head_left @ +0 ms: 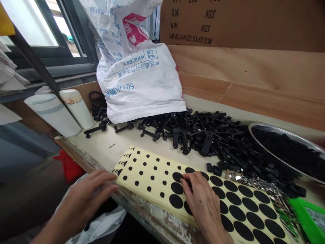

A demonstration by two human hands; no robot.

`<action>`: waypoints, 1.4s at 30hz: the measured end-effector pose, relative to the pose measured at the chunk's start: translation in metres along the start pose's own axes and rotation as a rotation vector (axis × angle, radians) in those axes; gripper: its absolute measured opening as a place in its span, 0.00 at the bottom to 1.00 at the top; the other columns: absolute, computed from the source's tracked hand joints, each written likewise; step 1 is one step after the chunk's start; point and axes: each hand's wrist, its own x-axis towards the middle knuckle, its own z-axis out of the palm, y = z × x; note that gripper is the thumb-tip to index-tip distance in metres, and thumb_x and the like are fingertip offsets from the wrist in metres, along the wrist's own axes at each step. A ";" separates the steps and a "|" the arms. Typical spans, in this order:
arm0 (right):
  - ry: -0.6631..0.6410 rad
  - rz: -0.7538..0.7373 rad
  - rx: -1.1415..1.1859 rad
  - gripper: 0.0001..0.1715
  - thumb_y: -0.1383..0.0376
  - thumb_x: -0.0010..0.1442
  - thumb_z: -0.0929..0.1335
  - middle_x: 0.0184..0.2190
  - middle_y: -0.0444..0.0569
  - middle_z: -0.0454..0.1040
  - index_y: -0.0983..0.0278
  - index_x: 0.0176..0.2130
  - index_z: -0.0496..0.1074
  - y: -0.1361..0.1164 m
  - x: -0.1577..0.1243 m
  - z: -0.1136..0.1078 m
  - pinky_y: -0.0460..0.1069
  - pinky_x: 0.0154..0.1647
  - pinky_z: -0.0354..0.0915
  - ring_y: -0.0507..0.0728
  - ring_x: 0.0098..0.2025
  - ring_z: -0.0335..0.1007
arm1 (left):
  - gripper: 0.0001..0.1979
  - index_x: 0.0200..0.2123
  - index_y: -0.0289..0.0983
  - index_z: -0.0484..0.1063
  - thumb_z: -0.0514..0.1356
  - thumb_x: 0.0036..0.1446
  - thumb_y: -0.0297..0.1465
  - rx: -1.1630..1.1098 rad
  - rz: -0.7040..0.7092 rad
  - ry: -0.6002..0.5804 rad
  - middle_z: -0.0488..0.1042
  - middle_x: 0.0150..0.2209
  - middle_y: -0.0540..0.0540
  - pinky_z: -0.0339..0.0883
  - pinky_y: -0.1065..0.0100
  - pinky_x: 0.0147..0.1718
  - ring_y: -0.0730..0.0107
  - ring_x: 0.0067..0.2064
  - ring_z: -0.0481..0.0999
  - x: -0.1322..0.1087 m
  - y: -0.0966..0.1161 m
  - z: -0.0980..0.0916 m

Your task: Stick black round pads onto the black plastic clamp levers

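Observation:
A cream backing sheet (149, 179) lies on the bench edge, carrying rows of small and large black adhesive dots. My right hand (203, 203) rests on its large dots, with the fingertips bunched on one black dot (177, 177) near the thumb. The dot is partly hidden by the fingers. My left hand (87, 195) lies at the sheet's left end, fingers apart, with the tips touching the sheet's corner and nothing held. Just beyond the sheet lies a heap of black plastic parts (198, 135).
A steel bowl (279, 145) of small black pieces stands at right, near a green tray (308, 217) of metal bits. Behind are a white woven sack (137, 81), two white bottles (53, 113), and a cardboard carton (241, 23). The bench's worn front edge drops to a plastic bag (101, 223).

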 end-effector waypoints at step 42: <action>-0.113 0.467 1.105 0.19 0.50 0.53 0.71 0.22 0.43 0.68 0.63 0.35 0.75 0.015 0.014 -0.012 0.45 0.25 0.61 0.52 0.24 0.63 | 0.06 0.27 0.40 0.74 0.61 0.55 0.33 -0.601 -0.112 -0.341 0.75 0.41 0.47 0.54 0.56 0.52 0.58 0.49 0.67 0.088 0.093 0.111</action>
